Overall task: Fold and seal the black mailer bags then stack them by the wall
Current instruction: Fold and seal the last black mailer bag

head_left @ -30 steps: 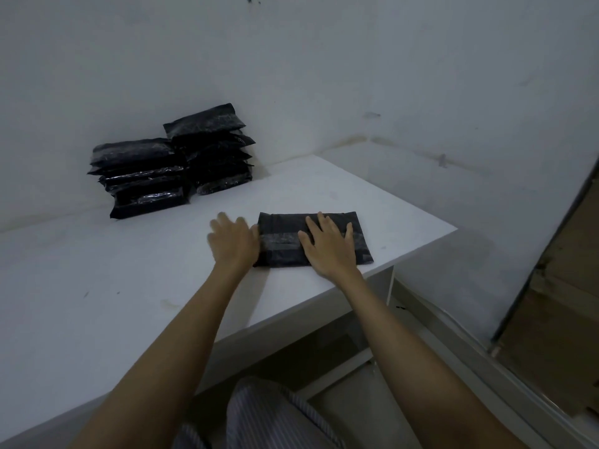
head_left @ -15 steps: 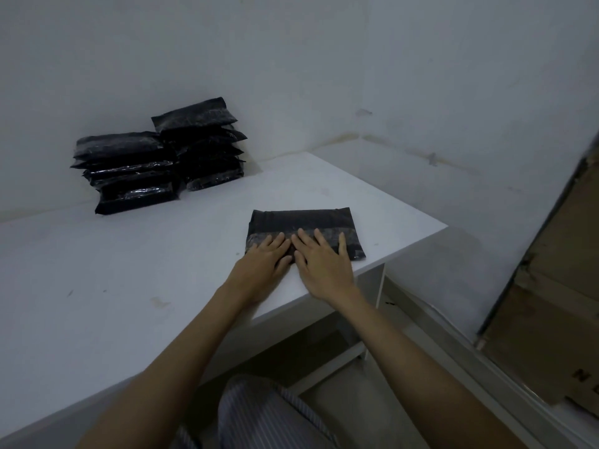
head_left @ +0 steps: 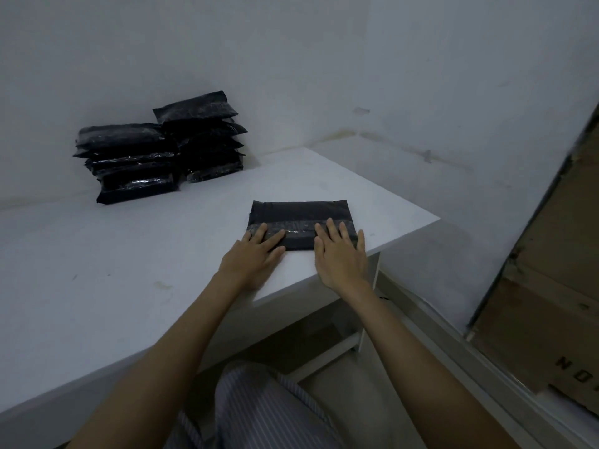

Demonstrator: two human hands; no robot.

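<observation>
A folded black mailer bag [head_left: 299,212] lies flat near the right front corner of the white table [head_left: 129,270]. A shiny strip runs across its near half. My left hand [head_left: 256,257] lies flat with straight fingers pressing the strip's left end. My right hand [head_left: 340,257] lies flat too, its fingers pressing the strip's right end. Two stacks of sealed black mailer bags [head_left: 162,147] stand against the back wall, the right stack taller.
The table's right edge [head_left: 405,234] drops off just beyond the bag. A brown cardboard box [head_left: 551,286] stands on the floor at the right. My striped trousers [head_left: 259,409] show below the table's front edge.
My hands were side by side at the middle of the strip half a second ago. They have since slid apart, the left one leftward and the right one rightward, along the bag.
</observation>
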